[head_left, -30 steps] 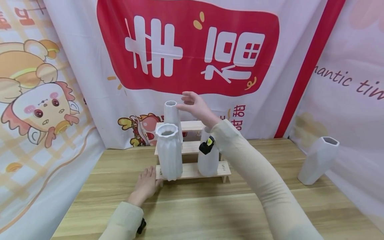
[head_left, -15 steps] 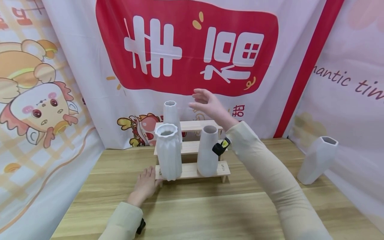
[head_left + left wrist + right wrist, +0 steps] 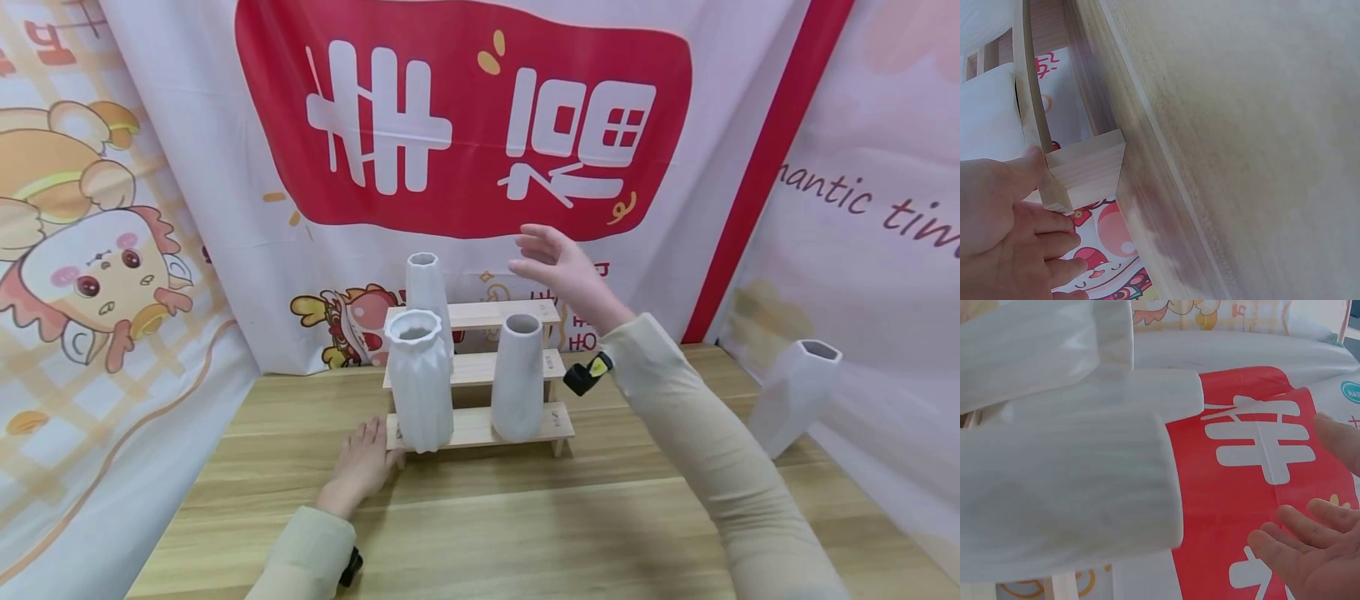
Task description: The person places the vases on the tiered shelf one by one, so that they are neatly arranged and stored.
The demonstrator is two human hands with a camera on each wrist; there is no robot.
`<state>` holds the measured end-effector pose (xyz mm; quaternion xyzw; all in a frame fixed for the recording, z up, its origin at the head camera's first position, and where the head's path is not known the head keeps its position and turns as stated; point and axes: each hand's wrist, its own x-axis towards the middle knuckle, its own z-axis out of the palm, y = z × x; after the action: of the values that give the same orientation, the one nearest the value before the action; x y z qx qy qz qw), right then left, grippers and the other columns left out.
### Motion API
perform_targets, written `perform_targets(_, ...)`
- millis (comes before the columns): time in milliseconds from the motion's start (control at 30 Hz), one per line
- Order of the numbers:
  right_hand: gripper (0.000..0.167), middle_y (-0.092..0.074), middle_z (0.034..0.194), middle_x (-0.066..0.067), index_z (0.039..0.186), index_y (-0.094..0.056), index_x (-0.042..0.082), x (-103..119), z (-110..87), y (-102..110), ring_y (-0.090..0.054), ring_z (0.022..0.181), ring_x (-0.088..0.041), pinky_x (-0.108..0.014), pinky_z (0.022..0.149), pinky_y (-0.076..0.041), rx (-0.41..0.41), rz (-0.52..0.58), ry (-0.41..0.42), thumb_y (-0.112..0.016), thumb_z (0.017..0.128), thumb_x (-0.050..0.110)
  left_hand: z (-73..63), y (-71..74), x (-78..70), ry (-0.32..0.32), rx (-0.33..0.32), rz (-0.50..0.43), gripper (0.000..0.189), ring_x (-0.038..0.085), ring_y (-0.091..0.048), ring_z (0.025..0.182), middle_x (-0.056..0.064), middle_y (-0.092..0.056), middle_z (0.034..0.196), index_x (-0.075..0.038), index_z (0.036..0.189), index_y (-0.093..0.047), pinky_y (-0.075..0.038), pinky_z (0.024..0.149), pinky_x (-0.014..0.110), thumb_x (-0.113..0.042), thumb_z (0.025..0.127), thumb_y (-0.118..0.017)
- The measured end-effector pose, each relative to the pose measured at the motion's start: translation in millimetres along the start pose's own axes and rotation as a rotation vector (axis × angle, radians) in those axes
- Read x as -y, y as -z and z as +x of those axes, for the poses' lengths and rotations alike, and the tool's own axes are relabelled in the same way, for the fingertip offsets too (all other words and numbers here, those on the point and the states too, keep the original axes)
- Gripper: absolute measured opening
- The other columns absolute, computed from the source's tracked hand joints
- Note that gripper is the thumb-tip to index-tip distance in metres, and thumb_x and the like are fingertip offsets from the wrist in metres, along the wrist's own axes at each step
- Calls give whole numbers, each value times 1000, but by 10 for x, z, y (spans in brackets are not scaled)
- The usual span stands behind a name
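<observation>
The left hand (image 3: 363, 458) holds the left end of the bottom step of a wooden stand (image 3: 472, 427), thumb on the board's edge and loosely bent fingers at its end. The right hand (image 3: 562, 262) hangs in the air near the stand's top right, fingers softly bent and well parted from the thumb, holding nothing. The stand is pale bare wood in three steps, on the table (image 3: 510, 533). On the bottom step, to the left, stands a pleated vase (image 3: 422, 383), white, with sharp folds and a scalloped rim; to the right stands a smooth vase (image 3: 519, 383), matt white, narrowing to a round mouth. Behind the pleated one rises a slim vase (image 3: 426, 287) with a many-sided rim; its base is hidden, though it seems to be on the middle step. Farther right on the table, partly behind the right sleeve (image 3: 697, 425), is a faceted vase (image 3: 797, 396) with an angular mouth.
</observation>
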<state>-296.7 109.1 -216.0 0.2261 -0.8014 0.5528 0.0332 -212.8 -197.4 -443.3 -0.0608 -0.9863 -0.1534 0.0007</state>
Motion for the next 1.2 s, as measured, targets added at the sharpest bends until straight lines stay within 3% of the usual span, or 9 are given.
perform_targets(200,72,-45,135,8,138,-37,28,-101,-79,132,-42,122,-12,-38,94,-42,-36,-49,-15,-70,76,47,3,-16,10,-5,-5,-5,61,49,-19,129,34,-24,141,17,136,-25,-14,104,59,-24,96,-48)
perform_targets(433,69,-44,136,1,138,-37,24,-180,-194,276,-41,124,-20,-43,95,-41,-51,-54,-18,-70,79,39,-1,-22,29,-10,-19,-2,61,49,-20,128,34,-24,140,18,135,-25,-14,103,59,-23,96,-48)
perform_targets(1200,76,-38,142,-6,144,-30,18,-425,-582,707,-36,128,-23,-47,99,-36,-115,-98,-101,-67,82,41,0,-28,35,-7,4,-3,62,49,-18,129,33,-22,141,16,137,-24,-14,104,59,-26,97,-46)
